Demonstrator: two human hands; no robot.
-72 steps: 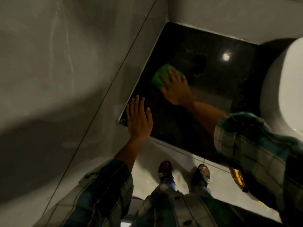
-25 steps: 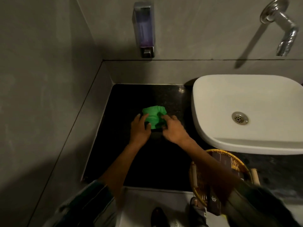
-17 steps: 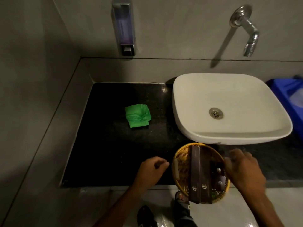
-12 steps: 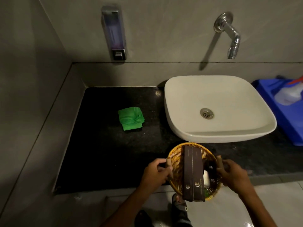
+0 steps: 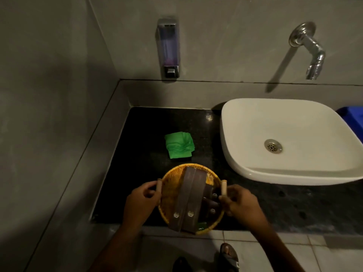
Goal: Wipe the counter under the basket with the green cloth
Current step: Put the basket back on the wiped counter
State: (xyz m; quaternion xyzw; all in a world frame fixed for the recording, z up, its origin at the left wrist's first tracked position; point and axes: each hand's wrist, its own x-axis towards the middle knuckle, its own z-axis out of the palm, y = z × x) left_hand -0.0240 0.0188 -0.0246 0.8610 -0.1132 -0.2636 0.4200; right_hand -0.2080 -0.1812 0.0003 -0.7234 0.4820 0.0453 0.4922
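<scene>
A round yellow wicker basket [image 5: 171,183] with two wooden handles is at the front of the black counter [image 5: 137,163], holding long dark brown boxes and small items. My left hand [image 5: 141,201] grips its left handle and my right hand [image 5: 240,203] grips its right handle. I cannot tell whether the basket rests on the counter or hangs just above it. The folded green cloth [image 5: 179,145] lies alone on the counter just behind the basket, with neither hand touching it.
A white basin [image 5: 290,140] stands on the counter to the right. A soap dispenser [image 5: 168,48] and a chrome tap [image 5: 308,50] hang on the back wall. A grey wall borders the left. A blue tub [image 5: 353,118] shows at the right edge.
Both hands left the green cloth and took the basket by its handles. The basket has moved left, from in front of the basin to in front of the cloth.
</scene>
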